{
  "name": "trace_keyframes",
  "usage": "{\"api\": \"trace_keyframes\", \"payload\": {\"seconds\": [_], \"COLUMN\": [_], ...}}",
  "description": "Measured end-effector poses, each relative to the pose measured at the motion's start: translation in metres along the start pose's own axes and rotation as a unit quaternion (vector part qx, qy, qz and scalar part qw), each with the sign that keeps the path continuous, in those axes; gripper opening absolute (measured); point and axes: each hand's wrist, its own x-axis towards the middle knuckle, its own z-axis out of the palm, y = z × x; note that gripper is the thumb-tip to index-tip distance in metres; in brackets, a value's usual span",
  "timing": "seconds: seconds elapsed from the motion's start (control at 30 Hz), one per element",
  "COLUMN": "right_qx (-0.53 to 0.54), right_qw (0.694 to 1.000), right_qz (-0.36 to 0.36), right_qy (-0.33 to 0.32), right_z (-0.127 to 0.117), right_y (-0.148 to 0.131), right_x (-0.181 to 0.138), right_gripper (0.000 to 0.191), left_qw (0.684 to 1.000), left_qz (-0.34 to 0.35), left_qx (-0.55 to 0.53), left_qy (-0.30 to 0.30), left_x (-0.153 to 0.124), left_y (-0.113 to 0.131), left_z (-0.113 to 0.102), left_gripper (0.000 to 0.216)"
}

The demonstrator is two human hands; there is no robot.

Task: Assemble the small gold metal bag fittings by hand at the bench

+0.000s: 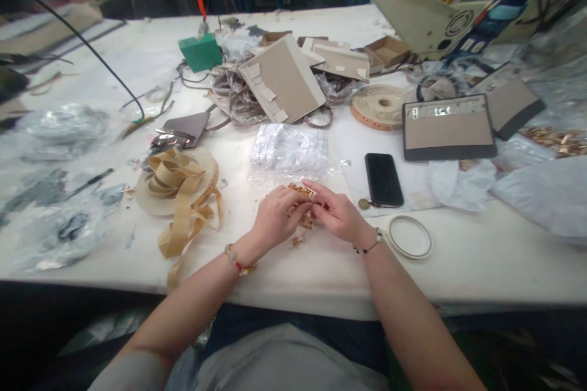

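A gold chain runs between my two hands just above the table, its lower links hanging under the fingers. My left hand is closed, its thumb and fingers pinching the chain from the left. From the other side my right hand grips it near a small gold end piece, fingertips almost meeting the left ones. Small gold fittings lie on the table directly below. Behind the hands sits a clear plastic bag of white wrapped items. Fingers hide part of the chain.
Left are a roll of tan ribbon and crumpled plastic bags. To the right lie a black phone, a tape roll and a beige panel with dark edges. Farther back are stacked panels and a green box.
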Motion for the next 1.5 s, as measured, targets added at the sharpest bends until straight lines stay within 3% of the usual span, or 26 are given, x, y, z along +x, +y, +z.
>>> {"api": "trace_keyframes", "payload": {"seconds": [0.1,0.2,0.27,0.53,0.7,0.87,1.3,1.5], "right_qx": [-0.021,-0.064,-0.093,-0.132,-0.12,-0.122,-0.157,-0.044], "right_qw": [1.0,0.997,0.995,0.99,0.993,0.992,0.987,0.997], "right_qz": [0.014,0.019,0.018,0.031,0.011,0.01,0.012,0.051], "right_qy": [0.01,0.023,0.024,0.042,0.01,0.006,0.004,-0.022], "right_z": [-0.001,-0.002,-0.002,-0.005,-0.003,-0.002,-0.002,-0.003], "right_y": [-0.002,-0.003,-0.005,-0.007,-0.005,-0.003,-0.001,-0.009], "right_x": [0.0,0.001,0.002,0.002,0.001,0.001,0.002,0.003], "right_gripper": [0.052,0.024,0.016,0.017,0.018,0.02,0.017,0.02], "left_qw": [0.999,0.997,0.995,0.991,0.994,0.995,0.996,0.995], "left_qz": [0.007,0.011,0.01,0.014,0.043,0.035,0.024,0.062], "left_qx": [-0.002,0.005,0.009,0.043,0.064,0.078,0.06,0.062], "left_qy": [0.046,0.082,0.098,0.127,0.073,0.06,0.064,0.056], "left_x": [-0.005,-0.013,-0.016,-0.017,-0.02,-0.022,-0.02,-0.02], "left_y": [0.0,-0.001,-0.002,-0.005,-0.005,-0.006,-0.005,-0.004], "left_z": [0.007,0.008,0.006,0.006,0.011,0.015,0.014,0.011], "left_gripper": [0.007,0.006,0.004,0.006,0.027,0.015,0.012,0.013]}}
